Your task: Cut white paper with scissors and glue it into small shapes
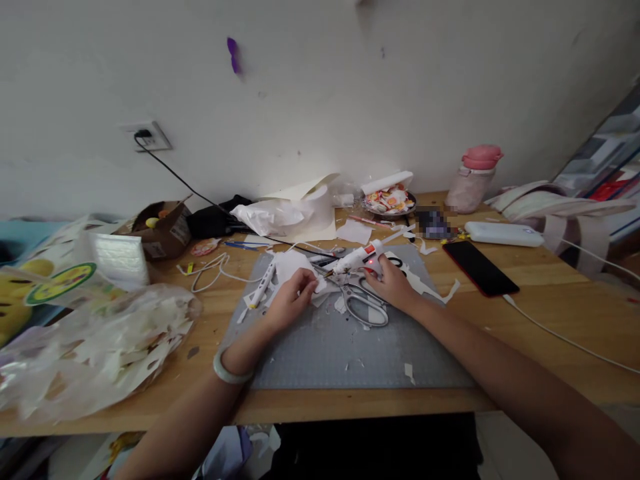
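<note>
My right hand (pixel 393 283) grips a white hot glue gun (pixel 356 257), its nozzle pointing left toward a small white paper piece (pixel 320 285). My left hand (pixel 293 298) pinches that paper piece against the grey cutting mat (pixel 350 353). A pair of grey-handled scissors (pixel 365 305) lies on the mat between my hands, just below the glue gun. A black cord (pixel 200 193) runs from the wall socket toward the gun. Paper scraps litter the mat around my fingers.
A clear bag of paper scraps (pixel 95 347) sits at the left. A black phone (pixel 480 268), a white power bank (pixel 503 233) and a pink bottle (pixel 473 179) are on the right. A cardboard box (pixel 165 230), a white plastic bag (pixel 275 215) and a bowl of wrapped sweets (pixel 389 200) stand by the wall.
</note>
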A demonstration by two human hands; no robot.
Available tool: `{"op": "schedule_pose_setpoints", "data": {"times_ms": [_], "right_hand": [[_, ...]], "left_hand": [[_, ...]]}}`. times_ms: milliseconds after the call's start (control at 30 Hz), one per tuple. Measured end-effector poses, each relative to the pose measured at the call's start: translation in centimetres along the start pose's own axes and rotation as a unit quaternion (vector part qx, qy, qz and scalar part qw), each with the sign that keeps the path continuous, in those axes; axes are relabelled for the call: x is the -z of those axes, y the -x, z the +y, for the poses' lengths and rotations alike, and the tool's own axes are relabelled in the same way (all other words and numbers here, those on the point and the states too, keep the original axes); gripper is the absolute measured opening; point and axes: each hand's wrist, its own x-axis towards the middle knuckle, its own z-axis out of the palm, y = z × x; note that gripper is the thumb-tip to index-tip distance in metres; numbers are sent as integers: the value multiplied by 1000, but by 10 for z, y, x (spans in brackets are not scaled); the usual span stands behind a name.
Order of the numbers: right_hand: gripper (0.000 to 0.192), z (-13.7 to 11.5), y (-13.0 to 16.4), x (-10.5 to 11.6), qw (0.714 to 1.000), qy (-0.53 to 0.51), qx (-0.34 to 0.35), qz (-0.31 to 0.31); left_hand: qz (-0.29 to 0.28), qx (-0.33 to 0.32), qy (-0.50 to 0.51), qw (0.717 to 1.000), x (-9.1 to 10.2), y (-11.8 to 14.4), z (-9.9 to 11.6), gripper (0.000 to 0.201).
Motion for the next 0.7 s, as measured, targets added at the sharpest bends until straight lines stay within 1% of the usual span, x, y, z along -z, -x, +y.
{"op": "schedule_pose_setpoints", "data": {"times_ms": [167, 400, 700], "right_hand": [[18, -2, -1, 1, 1000, 1, -2, 2], [21, -3, -1, 2, 1000, -2, -4, -4], [31, -5, -1, 3, 999, -8, -34, -3]], "left_hand": [[1, -4, -1, 1000, 0, 0, 0, 14], [-8, -3, 0, 1000, -1, 1, -1, 14], [-8, -15, 12, 1000, 1, 1, -1, 14]]}}
